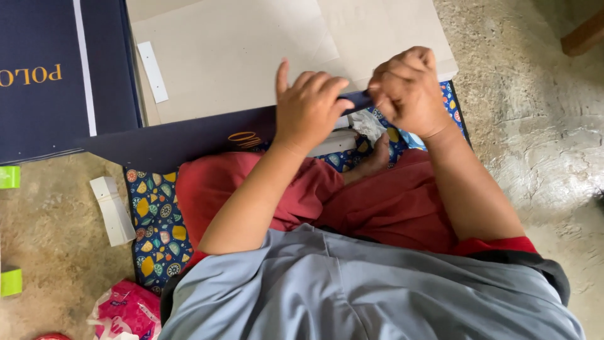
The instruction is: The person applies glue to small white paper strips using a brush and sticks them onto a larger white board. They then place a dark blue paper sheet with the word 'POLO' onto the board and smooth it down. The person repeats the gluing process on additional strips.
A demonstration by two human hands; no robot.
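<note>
A long dark navy card sheet [182, 140] with gold lettering lies across my lap, over my red trousers. My left hand [308, 107] grips its right part, thumb under the edge and index finger raised. My right hand [408, 88] is closed on the sheet's right end, pinching it just beside the left hand. Behind both hands lies a stack of grey cardboard sheets [233, 50].
A stack of navy printed sheets [56, 75] sits at the far left. A patterned blue mat [154, 220] lies under me on the concrete floor. A folded white card piece [113, 211], green blocks [9, 177] and a pink plastic bag [126, 311] lie to the left.
</note>
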